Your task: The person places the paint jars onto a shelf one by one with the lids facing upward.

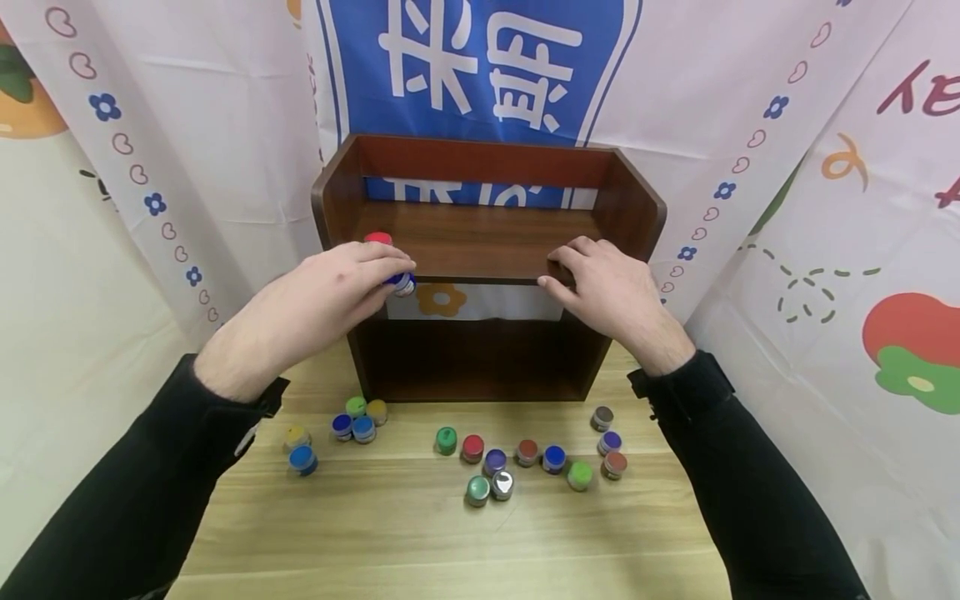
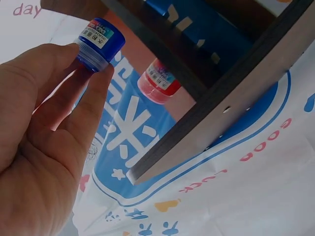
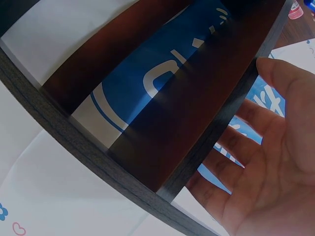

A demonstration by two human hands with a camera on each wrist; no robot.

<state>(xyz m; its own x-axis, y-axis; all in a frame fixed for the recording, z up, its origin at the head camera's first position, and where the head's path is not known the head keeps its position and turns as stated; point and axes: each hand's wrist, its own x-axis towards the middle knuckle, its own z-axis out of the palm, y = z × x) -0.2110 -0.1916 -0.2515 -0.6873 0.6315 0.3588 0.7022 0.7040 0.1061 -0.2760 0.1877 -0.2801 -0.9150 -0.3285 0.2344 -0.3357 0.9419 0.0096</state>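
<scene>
My left hand (image 1: 318,287) pinches a small blue paint jar (image 2: 101,42) between thumb and fingertips, just in front of the upper shelf's left end. A red-capped paint jar (image 2: 160,81) stands on that shelf, close behind the left fingers and partly covered by them in the head view. My right hand (image 1: 611,287) rests at the right end of the upper shelf's front edge (image 3: 221,115), its fingers loosely bent and holding no jar. The thumb tip lies right at that edge in the right wrist view, while the other fingertips are partly hidden behind the board.
The dark brown two-level rack (image 1: 480,362) stands at the back of the wooden table (image 1: 450,550). Several paint jars sit in front of it, including a green one (image 1: 446,440), a silver-capped one (image 1: 502,484) and a blue one (image 1: 303,459). Printed cloth (image 1: 247,125) hangs behind.
</scene>
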